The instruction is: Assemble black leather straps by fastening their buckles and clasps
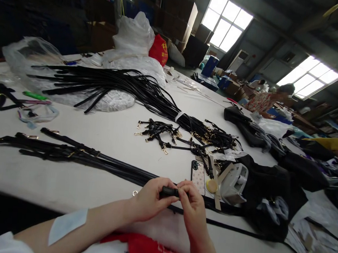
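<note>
Your left hand (152,198) grips a short black piece (168,191); your right hand (193,204) pinches its other end. Black straps (112,164) lie just beyond both hands

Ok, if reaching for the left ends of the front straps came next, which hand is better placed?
Probably the left hand: it is nearer those strap ends, with the right hand farther right. Both are on a black piece, though.
</note>
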A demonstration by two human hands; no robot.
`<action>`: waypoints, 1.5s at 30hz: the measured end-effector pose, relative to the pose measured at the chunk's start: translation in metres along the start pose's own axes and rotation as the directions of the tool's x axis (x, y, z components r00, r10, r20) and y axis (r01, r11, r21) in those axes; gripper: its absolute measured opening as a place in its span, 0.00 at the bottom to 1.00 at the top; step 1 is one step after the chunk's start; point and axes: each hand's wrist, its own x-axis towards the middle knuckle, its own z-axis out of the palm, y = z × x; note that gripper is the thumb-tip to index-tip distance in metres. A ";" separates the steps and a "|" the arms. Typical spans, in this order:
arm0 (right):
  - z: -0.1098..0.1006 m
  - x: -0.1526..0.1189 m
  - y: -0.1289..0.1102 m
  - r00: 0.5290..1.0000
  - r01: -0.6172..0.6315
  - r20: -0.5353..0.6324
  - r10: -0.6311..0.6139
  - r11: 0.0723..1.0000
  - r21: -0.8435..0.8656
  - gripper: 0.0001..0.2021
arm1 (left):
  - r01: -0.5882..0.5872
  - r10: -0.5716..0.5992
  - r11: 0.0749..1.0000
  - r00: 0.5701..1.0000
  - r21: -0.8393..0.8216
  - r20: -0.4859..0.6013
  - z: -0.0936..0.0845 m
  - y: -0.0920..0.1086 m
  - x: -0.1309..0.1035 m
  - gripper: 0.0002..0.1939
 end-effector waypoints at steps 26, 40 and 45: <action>-0.012 0.003 -0.024 0.993 -0.028 0.104 0.058 0.963 -0.266 0.05 | 0.116 -0.080 0.975 0.979 -0.188 0.187 -0.038 0.013 0.000 0.21; -0.009 0.015 -0.045 0.814 -0.219 0.525 0.248 0.969 -0.117 0.10 | -0.122 0.034 0.969 0.927 0.216 0.373 -0.062 0.018 0.001 0.08; -0.010 0.015 -0.044 0.845 -0.213 0.494 0.207 0.976 -0.044 0.16 | -0.050 -0.014 0.986 0.925 0.159 0.379 -0.070 0.018 0.001 0.11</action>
